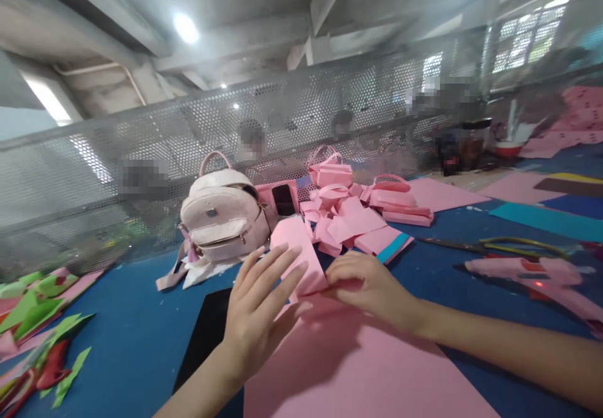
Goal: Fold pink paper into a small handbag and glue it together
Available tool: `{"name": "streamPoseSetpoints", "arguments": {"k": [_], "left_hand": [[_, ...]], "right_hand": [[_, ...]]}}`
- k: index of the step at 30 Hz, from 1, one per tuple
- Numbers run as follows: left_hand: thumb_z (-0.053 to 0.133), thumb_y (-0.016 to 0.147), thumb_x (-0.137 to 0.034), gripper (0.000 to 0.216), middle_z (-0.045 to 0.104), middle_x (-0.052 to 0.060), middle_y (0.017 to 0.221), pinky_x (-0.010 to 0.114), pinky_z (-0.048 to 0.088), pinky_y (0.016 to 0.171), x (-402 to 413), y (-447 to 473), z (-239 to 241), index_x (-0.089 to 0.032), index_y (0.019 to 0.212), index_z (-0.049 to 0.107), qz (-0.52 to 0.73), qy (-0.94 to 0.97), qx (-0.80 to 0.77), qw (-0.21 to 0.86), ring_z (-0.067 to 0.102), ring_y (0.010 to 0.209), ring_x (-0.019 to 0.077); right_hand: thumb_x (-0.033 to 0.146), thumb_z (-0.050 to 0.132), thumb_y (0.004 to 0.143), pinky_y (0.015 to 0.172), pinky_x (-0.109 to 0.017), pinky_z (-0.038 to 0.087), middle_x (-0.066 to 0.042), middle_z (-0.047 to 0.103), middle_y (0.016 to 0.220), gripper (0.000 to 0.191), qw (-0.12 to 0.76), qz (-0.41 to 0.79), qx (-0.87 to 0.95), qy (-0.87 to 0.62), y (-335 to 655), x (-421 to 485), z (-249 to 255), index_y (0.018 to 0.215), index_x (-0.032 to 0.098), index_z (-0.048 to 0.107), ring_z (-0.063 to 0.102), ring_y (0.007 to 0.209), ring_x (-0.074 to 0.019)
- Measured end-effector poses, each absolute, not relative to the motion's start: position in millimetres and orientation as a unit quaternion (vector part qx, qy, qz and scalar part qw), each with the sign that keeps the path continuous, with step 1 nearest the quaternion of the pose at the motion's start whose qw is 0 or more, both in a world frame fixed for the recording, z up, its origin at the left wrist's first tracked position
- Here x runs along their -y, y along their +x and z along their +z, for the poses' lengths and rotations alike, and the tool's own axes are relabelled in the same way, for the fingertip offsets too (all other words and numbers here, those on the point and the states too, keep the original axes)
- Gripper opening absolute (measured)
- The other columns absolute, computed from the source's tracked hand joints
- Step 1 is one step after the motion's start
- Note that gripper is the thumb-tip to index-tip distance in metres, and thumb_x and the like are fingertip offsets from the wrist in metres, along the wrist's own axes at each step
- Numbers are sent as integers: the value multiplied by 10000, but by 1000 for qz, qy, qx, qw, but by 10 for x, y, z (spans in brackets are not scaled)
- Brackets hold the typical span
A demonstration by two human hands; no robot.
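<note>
A large pink sheet (358, 368) lies on the blue table (127, 342) in front of me, over a black mat (202, 336). Its far part is folded up into a standing pink flap (296, 248). My left hand (261, 308) rests against that flap with its fingers stretched out and apart. My right hand (367, 283) lies on the fold line beside it, fingers curled down and pressed onto the paper.
A pink backpack (221, 220) stands behind the sheet, with a phone (283, 199) and a heap of small pink paper bags (358, 210) to its right. A pink glue gun (527, 271) and scissors (490, 246) lie at right. Green and red scraps (38, 336) sit at left. A mesh fence (141, 154) runs behind.
</note>
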State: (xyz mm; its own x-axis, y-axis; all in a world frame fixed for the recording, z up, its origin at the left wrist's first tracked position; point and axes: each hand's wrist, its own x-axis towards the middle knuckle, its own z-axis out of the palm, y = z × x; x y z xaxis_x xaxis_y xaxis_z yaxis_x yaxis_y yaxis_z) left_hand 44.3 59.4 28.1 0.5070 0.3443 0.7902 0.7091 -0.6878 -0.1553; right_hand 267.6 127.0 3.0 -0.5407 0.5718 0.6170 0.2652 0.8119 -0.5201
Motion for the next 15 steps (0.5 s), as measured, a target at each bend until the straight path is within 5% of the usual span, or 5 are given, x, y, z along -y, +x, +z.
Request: {"name": "streamPoseSetpoints", "arguments": {"k": [4,8,15], "left_hand": [[537,968,-292,496,478,167,1477,509,365,1125,-737,440,24,-184,1437,417,-395,-826,373,151,383,1415,262],[496,983,-230,427,542,107,1435,512,382,1122,-794,430,-96,-258,1408,466,-426,-818,383,51,459,1367,224],[515,966,-165,410,649,111,1311,507,402,1098,-816,439,-153,-234,1370,501,-390,-853,333,94,570,1266,204]], "right_hand": [[295,729,835,742,-292,469,-16,740,758,137,435,225,841,-229,2598,-1281,196,749,187,729,645,713,-161],[225,709,836,729,-273,493,-19,754,806,64,437,263,832,-220,2566,-1275,194,801,195,754,668,747,-164],[200,734,814,741,-263,464,5,745,801,26,387,274,842,-257,2618,-1267,127,789,202,742,656,738,-151]]}}
